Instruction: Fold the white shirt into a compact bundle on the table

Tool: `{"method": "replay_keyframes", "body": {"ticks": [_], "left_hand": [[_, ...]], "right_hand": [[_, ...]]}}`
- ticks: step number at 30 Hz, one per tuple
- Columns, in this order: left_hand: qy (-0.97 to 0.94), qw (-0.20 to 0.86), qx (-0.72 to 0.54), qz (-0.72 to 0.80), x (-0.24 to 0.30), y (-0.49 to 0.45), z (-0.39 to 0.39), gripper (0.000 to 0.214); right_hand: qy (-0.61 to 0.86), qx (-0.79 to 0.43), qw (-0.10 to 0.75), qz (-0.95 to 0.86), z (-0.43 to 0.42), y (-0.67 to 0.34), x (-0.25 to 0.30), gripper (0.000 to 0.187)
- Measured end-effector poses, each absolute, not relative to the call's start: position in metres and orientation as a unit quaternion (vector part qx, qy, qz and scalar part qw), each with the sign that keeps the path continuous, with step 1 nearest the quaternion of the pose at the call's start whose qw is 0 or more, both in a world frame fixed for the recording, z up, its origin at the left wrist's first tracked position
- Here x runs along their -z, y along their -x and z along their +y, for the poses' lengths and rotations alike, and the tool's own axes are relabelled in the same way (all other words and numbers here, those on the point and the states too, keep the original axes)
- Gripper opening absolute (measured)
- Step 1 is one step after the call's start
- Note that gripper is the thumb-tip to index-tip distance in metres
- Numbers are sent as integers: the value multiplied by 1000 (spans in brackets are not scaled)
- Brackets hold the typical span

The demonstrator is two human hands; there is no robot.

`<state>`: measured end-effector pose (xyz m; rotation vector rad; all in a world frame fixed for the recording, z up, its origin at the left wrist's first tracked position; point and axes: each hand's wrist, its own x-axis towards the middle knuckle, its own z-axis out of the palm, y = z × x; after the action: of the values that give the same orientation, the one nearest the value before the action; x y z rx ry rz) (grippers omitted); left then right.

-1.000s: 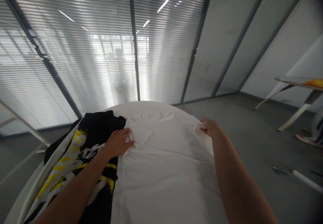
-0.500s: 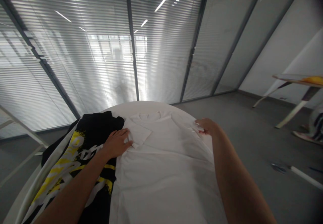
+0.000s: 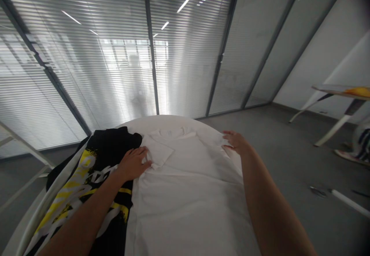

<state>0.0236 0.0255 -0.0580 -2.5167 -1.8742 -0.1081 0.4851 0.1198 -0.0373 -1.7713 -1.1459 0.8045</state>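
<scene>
A white T-shirt point(image 3: 190, 194) lies spread on the round white table point(image 3: 162, 120), its neckline at the far end. Its left sleeve is folded inward over the body. My left hand point(image 3: 134, 163) rests flat with fingers extended, partly on a black T-shirt point(image 3: 111, 144) and touching the folded sleeve's edge. The black shirt carries yellow and white lettering and lies along the white one's left side. At the table's right edge, my right hand point(image 3: 235, 141) has thumb and fingers apart beside the white shirt's right shoulder. Whether its fingertips touch the cloth is hard to see.
Glass panels with blinds point(image 3: 185, 56) stand behind the table. A white metal frame point(image 3: 26, 148) is at the left. On the right are another table point(image 3: 338, 91) with something yellow on it, part of a person's foot point(image 3: 349, 156), and a white bar point(image 3: 349, 202) low down.
My right hand has loosened from the white T-shirt's right side, its fingers and thumb spreading apart and shifting slightly left and up. My left hand stays in place.
</scene>
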Motion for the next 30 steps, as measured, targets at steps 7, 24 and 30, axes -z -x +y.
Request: {"method": "replay_keyframes", "body": {"ticks": [7, 24, 30], "left_hand": [[799, -3, 30, -601, 57, -24, 26, 65], [797, -14, 30, -604, 57, -24, 26, 62], [798, -16, 32, -601, 56, -25, 25, 62]], "right_hand": [[660, -381, 563, -319, 121, -478, 34, 50], [542, -292, 329, -716, 102, -431, -18, 53], [593, -294, 250, -706, 105, -435, -17, 44]]}}
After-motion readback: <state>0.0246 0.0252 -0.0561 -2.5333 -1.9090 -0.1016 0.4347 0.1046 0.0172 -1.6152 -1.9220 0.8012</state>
